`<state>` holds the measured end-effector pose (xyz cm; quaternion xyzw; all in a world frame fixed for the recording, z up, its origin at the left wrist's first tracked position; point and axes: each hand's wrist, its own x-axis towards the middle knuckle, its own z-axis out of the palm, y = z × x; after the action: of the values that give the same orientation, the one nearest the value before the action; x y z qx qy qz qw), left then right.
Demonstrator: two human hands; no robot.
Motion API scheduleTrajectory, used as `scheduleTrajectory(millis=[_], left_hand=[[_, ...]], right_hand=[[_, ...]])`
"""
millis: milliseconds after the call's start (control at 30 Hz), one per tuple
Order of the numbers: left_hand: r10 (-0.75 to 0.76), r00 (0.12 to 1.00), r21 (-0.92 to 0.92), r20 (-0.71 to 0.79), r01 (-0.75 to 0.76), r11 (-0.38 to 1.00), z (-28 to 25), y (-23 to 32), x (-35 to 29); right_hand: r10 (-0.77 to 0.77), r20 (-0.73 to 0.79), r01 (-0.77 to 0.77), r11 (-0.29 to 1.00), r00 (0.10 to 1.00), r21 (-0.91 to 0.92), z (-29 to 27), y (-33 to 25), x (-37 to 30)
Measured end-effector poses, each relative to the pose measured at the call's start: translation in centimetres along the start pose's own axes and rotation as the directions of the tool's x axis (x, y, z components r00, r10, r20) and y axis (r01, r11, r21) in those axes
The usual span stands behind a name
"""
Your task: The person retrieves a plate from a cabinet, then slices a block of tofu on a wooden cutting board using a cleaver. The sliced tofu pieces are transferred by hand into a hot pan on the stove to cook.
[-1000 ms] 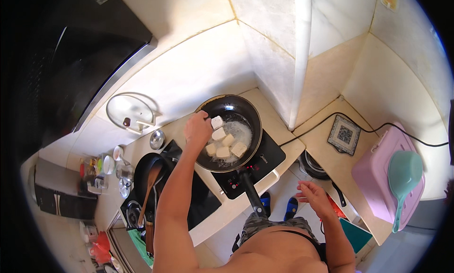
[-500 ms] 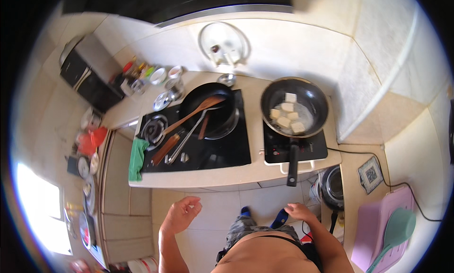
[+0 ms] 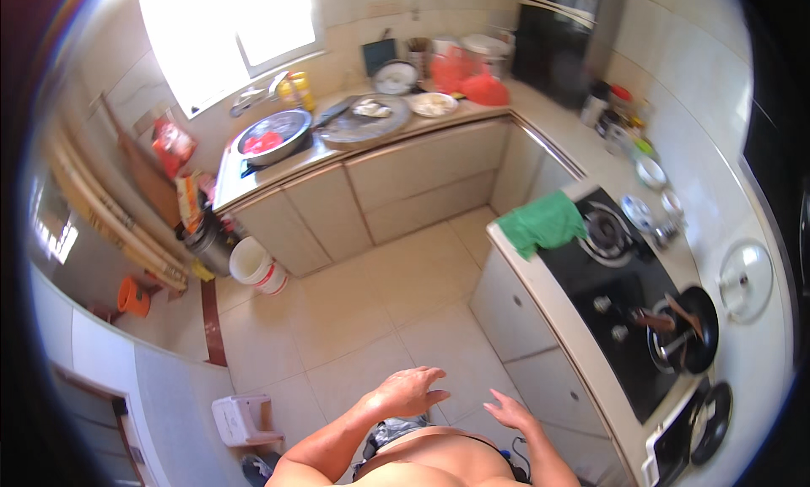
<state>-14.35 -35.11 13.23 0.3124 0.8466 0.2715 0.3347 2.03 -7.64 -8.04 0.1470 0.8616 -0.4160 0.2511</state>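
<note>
Both hands hang empty over the floor, low in my view. I see the left hand palm down, fingers spread loosely and a little curled, gripping nothing. My right hand sits just beside it, also open, fingers fanned toward the stove counter and touching nothing.

Nearest to the right hand is that counter's cabinet front, close but apart from the fingertips. On top lies the black hob, with a green cloth draped over its far corner. 1 dark wok sits on the near burner with utensils lying in it, and a black pan rests by the lower edge, well apart from both hands. A glass lid lies flat near the wall beyond the wok.

Across the room, under the bright window, I see a metal bowl holding something red, and a round tray on the far counter. A white bucket stands on the floor by those cabinets, and a small white stool stands to the left of my left arm.
</note>
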Motion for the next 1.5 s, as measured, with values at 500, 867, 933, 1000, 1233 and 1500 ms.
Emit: scheduleTrajectory(millis=[500, 867, 933, 1000, 1233, 1500], left_hand=[[-0.59, 0.711, -0.54, -0.382, 0.346, 0.767, -20.1, -20.5, 0.3], [-0.447, 0.748, -0.647, -0.49, 0.032, 0.762, -45.1, -28.3, 21.7], [-0.329, 0.755, -0.515, -0.568, -0.013, 0.857, -50.5, -30.8, 27.4], [-0.223, 0.758, -0.352, -0.613, -0.01, 0.936, -55.5, -33.7, 33.5], [-0.212, 0.769, -0.184, -0.603, 0.125, 0.975, -67.5, -38.7, 52.6], [-0.125, 0.762, 0.096, -0.636, 0.238, 0.966, -67.8, -40.2, 61.4]], right_hand=[[-0.275, 0.211, 0.116, 0.822, 0.938, 0.558, -11.6, -36.4, 38.4], [-0.124, -0.161, 0.202, 0.652, 0.979, 0.731, -26.4, -53.2, 63.7], [-0.043, -0.285, 0.225, 0.729, 0.958, 0.646, -27.6, -54.8, 67.9], [-0.066, -0.336, 0.252, 0.798, 0.94, 0.547, -28.7, -55.4, 71.6], [0.073, -0.517, 0.126, 0.932, 0.853, 0.34, -29.9, -60.1, 77.1], [0.053, -0.423, 0.12, 0.92, 0.905, 0.372, -30.4, -63.5, 78.4]])
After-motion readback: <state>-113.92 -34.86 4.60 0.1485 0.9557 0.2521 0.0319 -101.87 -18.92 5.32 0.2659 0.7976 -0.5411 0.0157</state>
